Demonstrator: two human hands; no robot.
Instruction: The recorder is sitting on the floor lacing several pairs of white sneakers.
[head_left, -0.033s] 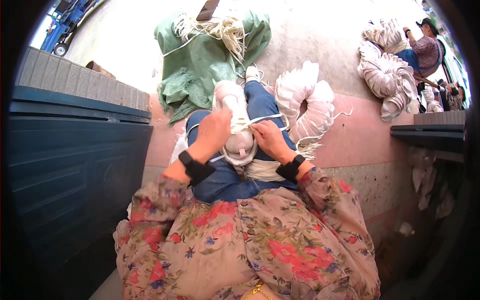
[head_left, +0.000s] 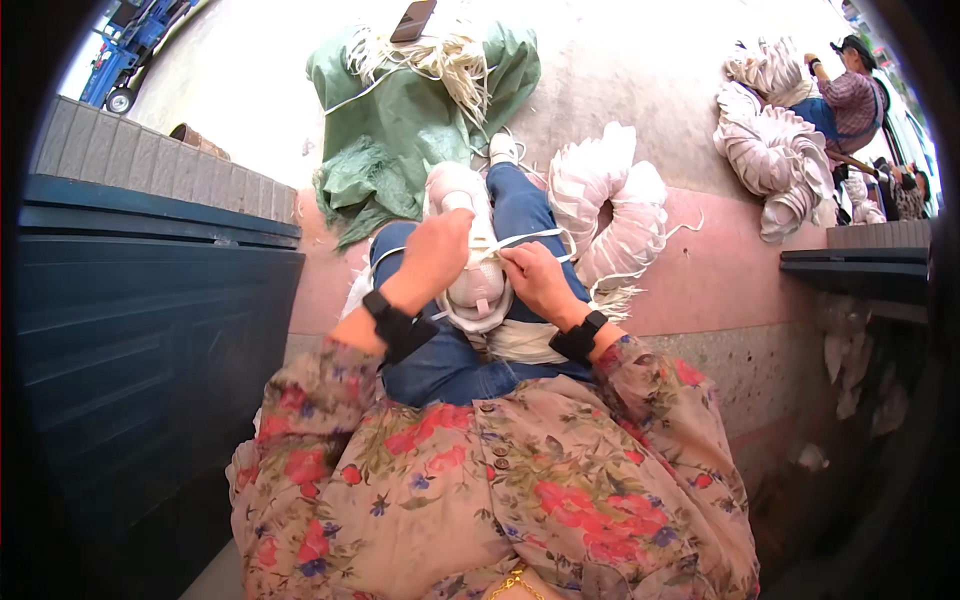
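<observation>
A pale pink-and-white shoe upper lies lengthwise between my thighs, its heel opening with a small pull tab toward me. A white shoelace crosses it, and one end loops over my right thigh. My right hand pinches the shoelace at the upper's right edge. My left hand is closed above the upper's left side; its fingertips are turned away, so what they hold is hidden.
Ahead lies a green sack with a bundle of loose cream laces and a phone. A ring of strung uppers sits at my right knee. Dark blue panels stand left. Another person sits far right by more uppers.
My left hand has shifted slightly up and to the right over the upper. My right hand stays nearly in place, still pinching the shoelace.
</observation>
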